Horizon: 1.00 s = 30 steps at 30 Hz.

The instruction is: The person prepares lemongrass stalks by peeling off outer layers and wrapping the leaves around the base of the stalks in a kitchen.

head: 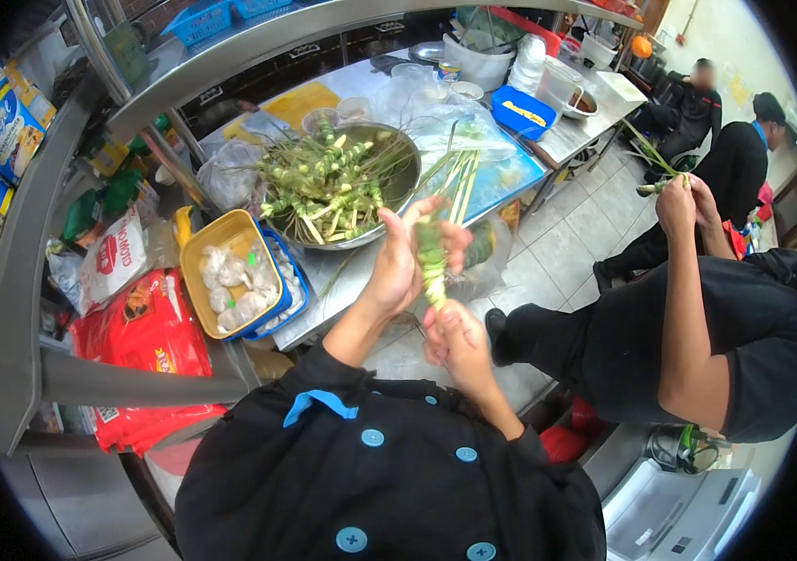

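Note:
A green leaf-wrapped bundle (431, 261), its lower part pale and tied or twisted, is held upright between my hands. My right hand (460, 342) grips its lower end. My left hand (412, 256) is beside the upper part with its fingers spread and blurred; whether they press on the bundle is unclear. Beyond my left hand, a large metal bowl (409, 158) holds many similar knotted green bundles with stringy ends. Long green-white stalks (467, 184) lie on a blue cutting board (521, 175) to the right of the bowl.
Left of me are a yellow tub (191, 242) of small filled plastic bags and red packages (153, 329) on a shelf. A metal rail (342, 35) crosses above the table. A co-worker (693, 329) at right holds green leaves. Two people are farther back.

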{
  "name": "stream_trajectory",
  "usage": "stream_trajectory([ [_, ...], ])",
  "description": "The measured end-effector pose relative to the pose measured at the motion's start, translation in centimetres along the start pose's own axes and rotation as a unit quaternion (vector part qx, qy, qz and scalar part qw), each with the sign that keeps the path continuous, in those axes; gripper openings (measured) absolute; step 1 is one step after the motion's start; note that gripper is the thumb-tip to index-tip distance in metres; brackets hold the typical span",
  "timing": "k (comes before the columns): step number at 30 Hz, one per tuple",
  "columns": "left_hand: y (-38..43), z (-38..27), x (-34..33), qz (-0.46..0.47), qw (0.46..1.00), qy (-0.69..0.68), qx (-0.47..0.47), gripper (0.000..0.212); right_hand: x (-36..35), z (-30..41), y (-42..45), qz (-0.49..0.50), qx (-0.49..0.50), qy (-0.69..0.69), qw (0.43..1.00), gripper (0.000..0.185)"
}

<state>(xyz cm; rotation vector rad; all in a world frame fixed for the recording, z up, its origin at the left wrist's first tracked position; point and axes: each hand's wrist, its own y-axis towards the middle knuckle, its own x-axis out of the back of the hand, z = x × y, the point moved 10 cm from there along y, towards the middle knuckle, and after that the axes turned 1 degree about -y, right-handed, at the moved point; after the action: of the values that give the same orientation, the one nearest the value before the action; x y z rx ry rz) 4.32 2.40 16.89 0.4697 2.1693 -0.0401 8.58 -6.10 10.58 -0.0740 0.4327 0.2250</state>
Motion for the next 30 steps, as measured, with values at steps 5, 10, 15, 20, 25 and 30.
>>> stream_trajectory([
  [5,-1.2,1.5,2.5,-0.153,0.986,0.07,0.012,0.063,0.5,3.6,0.9,-0.119,0.142,-0.405,0.895,0.017],
  [10,-1.4,2.6,4.3,-0.125,0.984,-0.095,0.089,0.054,-0.7,1.6,0.7,-0.073,0.15,-0.369,0.914,0.02],
  [15,-1.2,2.6,4.7,-0.054,0.987,-0.129,0.079,0.057,0.1,-3.2,0.2,-0.04,-0.021,-0.161,0.986,0.025],
  [20,-0.5,1.6,3.9,-0.014,0.999,-0.005,0.052,0.063,0.6,0.5,0.2,-0.078,0.134,-0.307,0.939,0.025],
  [25,-1.2,-4.7,3.3,-0.026,0.946,0.303,-0.116,0.056,1.6,7.1,-3.3,-0.201,0.412,-0.202,0.866,0.03],
  [30,-5.6,0.5,5.8,0.09,0.886,0.446,0.095,0.041,-0.9,8.5,2.9,-0.138,0.317,-0.283,0.895,0.035],
])
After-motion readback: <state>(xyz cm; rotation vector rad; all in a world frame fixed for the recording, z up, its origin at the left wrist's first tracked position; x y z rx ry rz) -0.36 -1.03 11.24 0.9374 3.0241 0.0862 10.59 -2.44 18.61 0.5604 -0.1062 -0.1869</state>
